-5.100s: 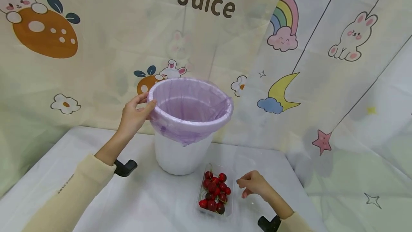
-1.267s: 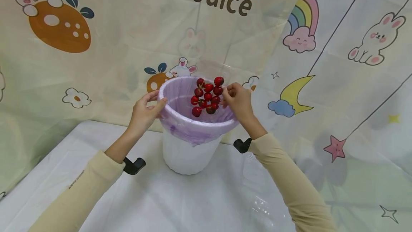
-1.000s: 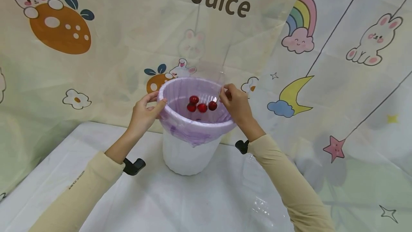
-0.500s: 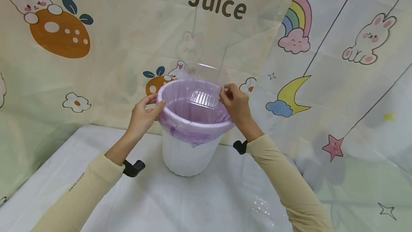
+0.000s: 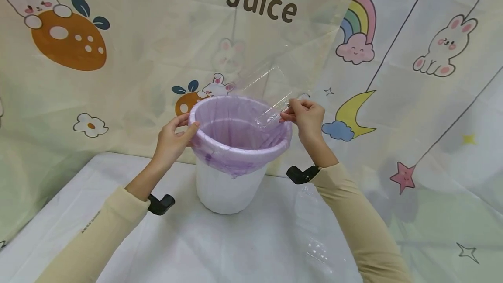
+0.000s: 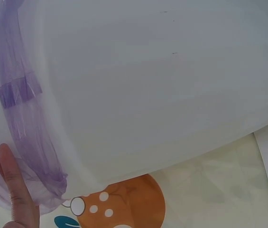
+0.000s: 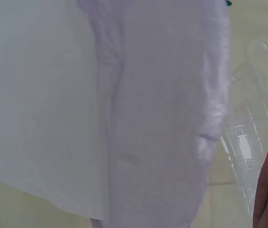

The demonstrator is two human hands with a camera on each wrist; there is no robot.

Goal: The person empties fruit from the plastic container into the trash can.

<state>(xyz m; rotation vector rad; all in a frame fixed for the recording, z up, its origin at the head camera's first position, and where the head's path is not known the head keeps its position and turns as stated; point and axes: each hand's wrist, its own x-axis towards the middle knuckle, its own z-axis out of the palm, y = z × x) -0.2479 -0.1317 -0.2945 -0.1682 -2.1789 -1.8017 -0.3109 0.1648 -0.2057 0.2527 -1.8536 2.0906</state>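
Observation:
A white trash bin (image 5: 229, 193) lined with a purple plastic bag (image 5: 232, 121) stands upright on the table. My left hand (image 5: 172, 139) grips the bin's left rim, thumb on the front of the lip. In the left wrist view, a finger (image 6: 16, 185) presses the bunched bag against the bin. My right hand (image 5: 308, 119) pinches the edge of a clear plastic fruit box (image 5: 269, 112), held tilted above the bin's right rim. No fruit shows in the box. The bin's bottom is hidden from view. In the right wrist view the box (image 7: 244, 145) appears beyond the bag-covered rim.
A clear plastic piece (image 5: 318, 252), looking like a lid, lies on the white-covered table (image 5: 188, 248) at the right. Behind the bin hangs a printed cloth (image 5: 157, 47) with cartoon rabbits and fruit.
My right hand took the cherry box from the table to above the bin, where the cherries dropped in. Now the emptied box has moved up and right. My left hand stayed on the rim.

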